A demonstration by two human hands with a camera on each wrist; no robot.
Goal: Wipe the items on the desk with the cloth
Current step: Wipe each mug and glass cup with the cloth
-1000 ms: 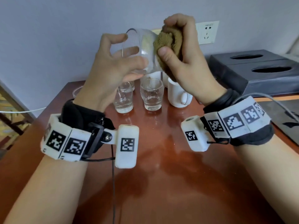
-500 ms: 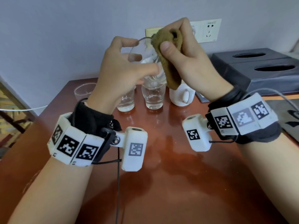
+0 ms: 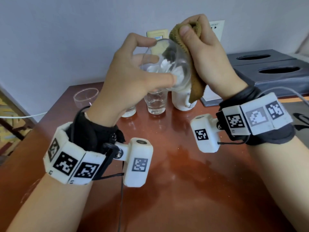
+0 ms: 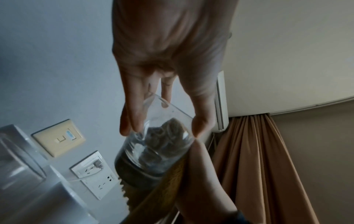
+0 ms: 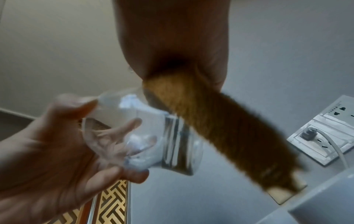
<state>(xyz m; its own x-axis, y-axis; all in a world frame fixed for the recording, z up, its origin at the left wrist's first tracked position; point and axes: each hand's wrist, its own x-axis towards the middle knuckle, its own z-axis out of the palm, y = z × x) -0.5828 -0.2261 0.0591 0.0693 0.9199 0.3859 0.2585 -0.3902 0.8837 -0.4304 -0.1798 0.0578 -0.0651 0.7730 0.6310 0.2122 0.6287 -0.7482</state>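
Glass [image 3: 168, 67] tipped lower | left hand [image 3: 127, 81] grips it | right hand [image 3: 205, 52] pinches cloth [image 3: 192, 67]

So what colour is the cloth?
Mustard brown cloth; the head view shows it best.

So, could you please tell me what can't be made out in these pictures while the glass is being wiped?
- Head view: the left hand covers most of one desk glass.
- Head view: the held glass and cloth hide the top of the white mug.
- Right wrist view: cloth and glass are motion-blurred.
- Left wrist view: the right hand is cut off at the bottom edge.
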